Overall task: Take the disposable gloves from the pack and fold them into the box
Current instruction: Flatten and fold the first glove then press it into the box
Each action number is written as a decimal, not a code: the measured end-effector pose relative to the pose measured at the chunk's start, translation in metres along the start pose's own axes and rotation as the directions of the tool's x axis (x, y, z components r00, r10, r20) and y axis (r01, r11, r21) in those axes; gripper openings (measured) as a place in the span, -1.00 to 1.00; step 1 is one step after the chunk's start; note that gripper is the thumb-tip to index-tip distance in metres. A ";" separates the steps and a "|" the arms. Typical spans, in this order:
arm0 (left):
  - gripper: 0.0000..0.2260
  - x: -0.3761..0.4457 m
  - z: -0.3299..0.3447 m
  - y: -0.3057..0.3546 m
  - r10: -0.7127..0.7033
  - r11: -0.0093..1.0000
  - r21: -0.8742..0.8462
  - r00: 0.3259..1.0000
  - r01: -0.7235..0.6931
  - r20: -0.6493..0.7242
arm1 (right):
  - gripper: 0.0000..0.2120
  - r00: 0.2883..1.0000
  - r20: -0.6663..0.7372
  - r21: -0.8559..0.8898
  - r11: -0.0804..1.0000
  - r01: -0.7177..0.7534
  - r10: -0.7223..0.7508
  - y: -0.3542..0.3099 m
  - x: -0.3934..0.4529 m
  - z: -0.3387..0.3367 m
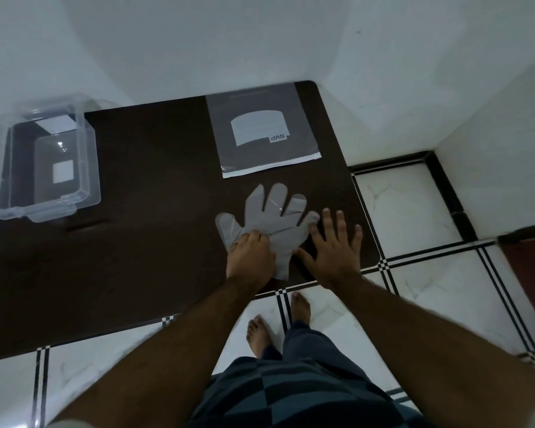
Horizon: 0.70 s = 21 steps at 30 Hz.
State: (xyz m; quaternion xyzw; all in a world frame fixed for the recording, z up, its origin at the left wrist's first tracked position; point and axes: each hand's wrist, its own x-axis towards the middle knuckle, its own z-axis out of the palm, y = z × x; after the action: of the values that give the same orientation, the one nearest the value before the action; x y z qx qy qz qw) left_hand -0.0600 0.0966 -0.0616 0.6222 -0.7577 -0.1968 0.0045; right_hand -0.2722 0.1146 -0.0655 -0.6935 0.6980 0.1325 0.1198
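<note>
A clear disposable glove (275, 217) lies flat on the dark table (155, 217), fingers pointing away from me. My left hand (250, 254) rests on its palm area near the thumb, fingers curled and pinching the plastic. My right hand (332, 247) lies flat with spread fingers on the table, touching the glove's right edge. The glove pack (261, 131), a flat grey packet with a white label, lies behind the glove. The clear plastic box (47, 162) stands open at the table's far left corner.
The table sits in a white-walled corner, with its right edge close to my right hand. White floor tiles with black borders (414, 273) surround it. My bare feet (278, 319) stand at the near edge.
</note>
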 end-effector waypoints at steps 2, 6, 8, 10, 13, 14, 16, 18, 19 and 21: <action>-0.69 0.000 0.000 0.000 -0.004 1.000 -0.002 1.000 0.004 0.003 | -0.11 0.997 0.009 0.015 0.997 -0.079 0.079 0.004 -0.005 0.003; -0.69 0.000 0.000 0.000 -0.005 1.000 -0.007 1.000 0.005 0.012 | -0.12 0.983 -0.075 0.113 0.981 -0.160 0.169 0.001 -0.013 0.007; -0.69 0.000 -0.002 0.000 -0.008 1.000 -0.009 1.000 0.008 0.007 | -0.17 0.993 -0.093 0.136 0.989 -0.057 0.070 -0.007 -0.012 0.005; -0.69 -0.002 -0.006 0.001 -0.015 1.000 -0.028 1.000 0.014 -0.013 | -0.22 0.994 -0.075 0.119 0.989 0.088 -0.080 -0.019 -0.007 0.000; -0.76 -0.007 -0.013 -0.003 -0.050 0.991 -0.125 0.997 0.042 -0.062 | -0.27 0.971 -0.088 0.146 0.962 0.232 -0.221 -0.038 -0.004 -0.012; -0.80 -0.010 -0.017 -0.008 -0.087 0.981 -0.178 0.993 0.072 -0.079 | -0.34 0.956 -0.118 0.153 0.946 0.285 -0.269 -0.046 -0.005 -0.014; -0.85 -0.018 -0.024 -0.023 -0.199 0.940 -0.301 0.975 0.162 -0.098 | -0.51 0.911 -0.206 0.150 0.908 0.391 -0.358 -0.061 -0.006 -0.014; -0.83 -0.029 -0.030 -0.045 -0.298 0.892 -0.384 0.949 0.239 -0.100 | -0.64 0.878 -0.256 0.157 0.879 0.451 -0.405 -0.079 0.000 -0.016; -0.81 -0.035 -0.031 -0.055 -0.303 0.886 -0.397 0.947 0.241 -0.103 | -0.68 0.874 -0.256 0.163 0.873 0.459 -0.412 -0.088 0.006 -0.019; -0.76 -0.044 -0.032 -0.066 -0.213 0.916 -0.367 0.972 0.164 -0.095 | -0.71 0.886 -0.238 0.168 0.881 0.441 -0.398 -0.099 0.026 -0.030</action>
State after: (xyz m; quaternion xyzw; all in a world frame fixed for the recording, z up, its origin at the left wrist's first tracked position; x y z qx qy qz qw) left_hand 0.0201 0.1193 -0.0417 0.6931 -0.6437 -0.2884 0.1488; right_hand -0.1732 0.0795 -0.0483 -0.8210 0.5489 -0.0427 0.1514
